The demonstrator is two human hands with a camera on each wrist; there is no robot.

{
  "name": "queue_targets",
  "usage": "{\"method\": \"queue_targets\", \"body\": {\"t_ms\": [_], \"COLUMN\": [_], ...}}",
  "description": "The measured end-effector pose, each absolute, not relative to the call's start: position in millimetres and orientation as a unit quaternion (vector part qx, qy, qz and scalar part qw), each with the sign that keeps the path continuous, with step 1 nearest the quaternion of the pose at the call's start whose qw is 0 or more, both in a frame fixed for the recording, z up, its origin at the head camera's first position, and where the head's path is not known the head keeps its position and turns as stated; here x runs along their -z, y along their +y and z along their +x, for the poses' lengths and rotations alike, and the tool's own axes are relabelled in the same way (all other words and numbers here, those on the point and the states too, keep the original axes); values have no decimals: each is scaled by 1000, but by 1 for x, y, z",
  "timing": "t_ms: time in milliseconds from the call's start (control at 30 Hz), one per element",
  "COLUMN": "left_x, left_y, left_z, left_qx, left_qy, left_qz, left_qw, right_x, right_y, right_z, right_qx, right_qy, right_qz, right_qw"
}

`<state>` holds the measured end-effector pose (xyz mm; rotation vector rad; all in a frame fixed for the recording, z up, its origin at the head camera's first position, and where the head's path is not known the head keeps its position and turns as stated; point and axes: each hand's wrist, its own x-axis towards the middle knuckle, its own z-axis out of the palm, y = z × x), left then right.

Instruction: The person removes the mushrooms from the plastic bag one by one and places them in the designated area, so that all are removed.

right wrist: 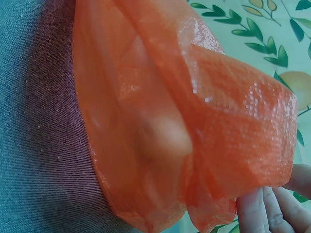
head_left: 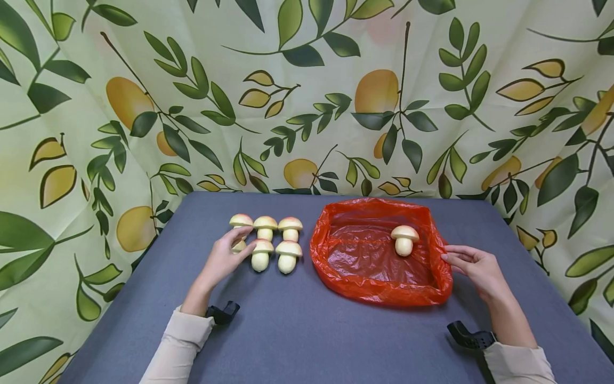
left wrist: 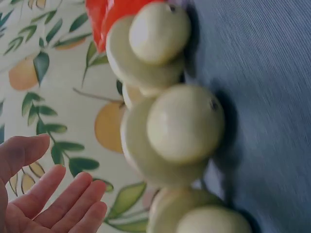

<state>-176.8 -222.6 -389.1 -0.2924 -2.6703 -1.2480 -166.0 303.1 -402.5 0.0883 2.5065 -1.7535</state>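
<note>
Two rows of toy mushrooms (head_left: 287,257) with pale stems and reddish-tinged caps lie left of the middle of the table. My left hand (head_left: 225,257) hovers over the leftmost ones, partly hiding them. In the left wrist view its fingers (left wrist: 73,204) are spread from the thumb with nothing between them, beside the mushrooms (left wrist: 187,124). On the right, an open red plastic bag (head_left: 379,296) has a rolled rim and one mushroom (head_left: 404,241) inside. My right hand (head_left: 479,272) pinches the bag's right rim between thumb and fingers; the right wrist view shows the film (right wrist: 243,141) there.
A blue-grey cloth covers the table (head_left: 307,341). Behind and along the sides hangs a curtain (head_left: 316,96) printed with leaves and fruit. Each wrist wears a black strap mount (head_left: 223,313).
</note>
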Motion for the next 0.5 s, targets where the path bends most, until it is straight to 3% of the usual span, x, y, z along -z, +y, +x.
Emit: {"method": "queue_targets", "body": {"t_ms": [500], "left_x": [379], "left_y": [-167], "left_z": [-180], "left_qx": [423], "left_qy": [-884], "left_qz": [-177], "left_qw": [92], "right_x": [401], "right_y": [304], "right_z": [-166], "right_qx": [567], "right_qy": [822], "right_qz": [37], "right_qw": [44]}}
